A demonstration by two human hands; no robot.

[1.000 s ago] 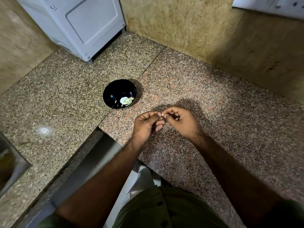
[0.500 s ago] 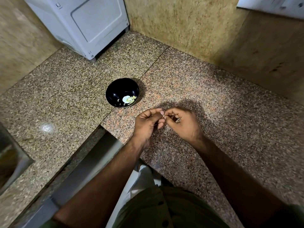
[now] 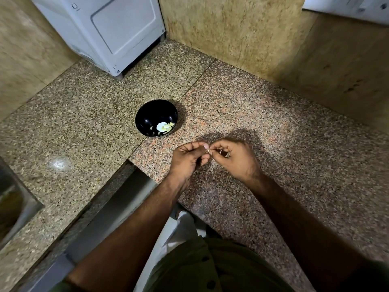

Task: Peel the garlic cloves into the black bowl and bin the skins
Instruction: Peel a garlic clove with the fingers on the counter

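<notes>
Head view, looking down on an L-shaped speckled granite counter [image 3: 88, 127], which fills most of the frame and meets tan walls [image 3: 231, 32] at the far corner. At upper left a white appliance [image 3: 109, 30] stands on the counter against the wall, raised on small feet. At the left edge a steel sink [image 3: 12, 203] is partly in view. Along the bottom edge, the person's olive-green buttoned shirt [image 3: 210, 270] shows, with both bare forearms reaching forward over the counter's near edge.

Black bowl [image 3: 156, 118]: upright on the counter, close to the seam between the two slabs, beyond and to the left of the hands and apart from them. Pale peeled garlic pieces [image 3: 165, 127] lie at its bottom, toward the near right side.

Left hand [image 3: 187, 159] and right hand [image 3: 233, 159]: raised just above the counter with their fingertips meeting. Fingers of both are curled, and together they pinch a small garlic clove [image 3: 208, 151], of which only a pale tip shows between the fingertips. Whether any skin is loose on it cannot be told; the clove is too small and mostly hidden.
</notes>
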